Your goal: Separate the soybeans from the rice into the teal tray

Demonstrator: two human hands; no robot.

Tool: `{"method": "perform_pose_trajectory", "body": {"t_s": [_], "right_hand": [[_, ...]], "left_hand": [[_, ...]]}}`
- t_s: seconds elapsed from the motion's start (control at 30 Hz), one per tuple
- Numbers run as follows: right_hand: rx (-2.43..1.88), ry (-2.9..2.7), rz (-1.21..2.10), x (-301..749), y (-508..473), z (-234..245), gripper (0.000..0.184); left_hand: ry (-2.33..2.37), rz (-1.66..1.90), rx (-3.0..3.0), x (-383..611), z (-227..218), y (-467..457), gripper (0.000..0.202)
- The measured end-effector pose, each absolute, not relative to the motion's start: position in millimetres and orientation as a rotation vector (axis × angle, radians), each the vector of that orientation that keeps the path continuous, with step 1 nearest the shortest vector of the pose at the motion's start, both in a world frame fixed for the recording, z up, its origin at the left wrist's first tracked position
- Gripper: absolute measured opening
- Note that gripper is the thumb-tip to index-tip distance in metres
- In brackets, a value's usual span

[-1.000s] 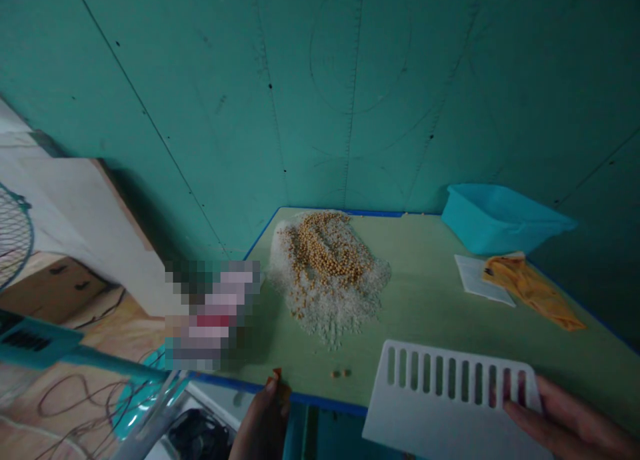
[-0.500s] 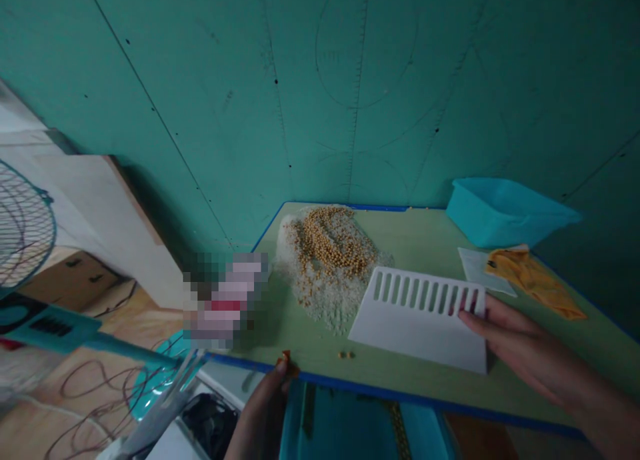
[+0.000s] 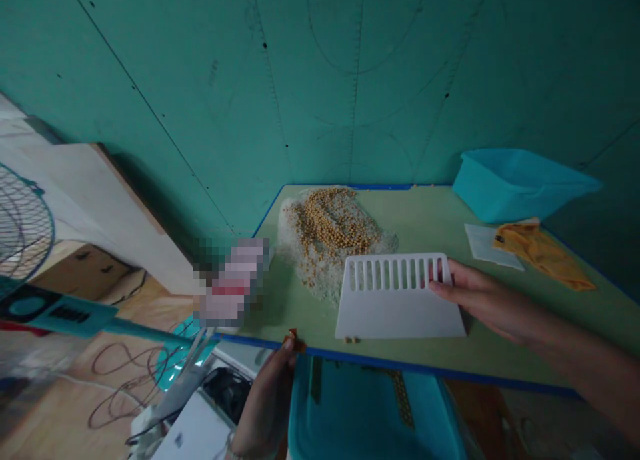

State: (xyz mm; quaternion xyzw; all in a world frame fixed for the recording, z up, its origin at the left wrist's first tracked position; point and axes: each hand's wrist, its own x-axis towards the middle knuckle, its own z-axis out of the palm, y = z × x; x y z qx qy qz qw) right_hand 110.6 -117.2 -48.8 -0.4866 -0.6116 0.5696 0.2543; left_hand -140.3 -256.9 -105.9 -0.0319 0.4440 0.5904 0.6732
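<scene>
A white board with a row of slots along its upper edge [image 3: 397, 317] is gripped at its right end by my right hand [image 3: 477, 297], thumb in front. It leans over the table just before a heap of yellow-brown beans [image 3: 345, 232], which lies on whitish grains [image 3: 323, 283]. At the front edge, my left hand [image 3: 267, 387] pinches a small orange-brown piece [image 3: 294, 335] whose kind I cannot make out. Near the board's lower left edge sit two loose beans [image 3: 351, 340].
On the table [image 3: 415, 220], a turquoise basin [image 3: 505, 193] stands at the back right beside an orange cloth [image 3: 547, 253] and a white sheet [image 3: 487, 247]. Below the front edge is a turquoise bin [image 3: 370, 413]. A fan [image 3: 65, 317] stands left, above cables on the floor.
My right hand has brought the slotted board left and turned it more level. My left hand keeps its pinch at the edge. The whole view has shifted a little.
</scene>
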Motion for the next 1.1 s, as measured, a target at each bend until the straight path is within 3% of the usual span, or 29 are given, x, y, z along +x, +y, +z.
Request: {"method": "perform_pose_trajectory", "body": {"t_s": [0.2,1.1], "right_hand": [[-1.342,-1.674,1.591,110,-122,-48,0.03],[-1.414,-1.526,1.595,121,-141,-56,0.041]], "left_hand": [[1.031,1.331,-0.032,-141,-108,-260,0.015],[0.987,1.364,-0.045,-141,-116,-259,0.013]]}}
